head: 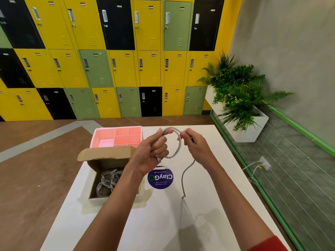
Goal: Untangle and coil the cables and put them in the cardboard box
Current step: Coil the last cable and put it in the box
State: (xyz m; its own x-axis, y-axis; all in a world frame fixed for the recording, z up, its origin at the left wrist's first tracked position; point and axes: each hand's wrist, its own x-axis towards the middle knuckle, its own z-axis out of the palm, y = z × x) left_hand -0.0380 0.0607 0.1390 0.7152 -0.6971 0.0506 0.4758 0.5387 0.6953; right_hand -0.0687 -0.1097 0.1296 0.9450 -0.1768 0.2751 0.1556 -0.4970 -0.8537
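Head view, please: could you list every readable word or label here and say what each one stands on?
"ClayGO": large letters, upside down to the camera, on the round blue sticker on the white table.
Smaller lines on that sticker: too small to read surely.
Label plates on the locker doors: too small to read.
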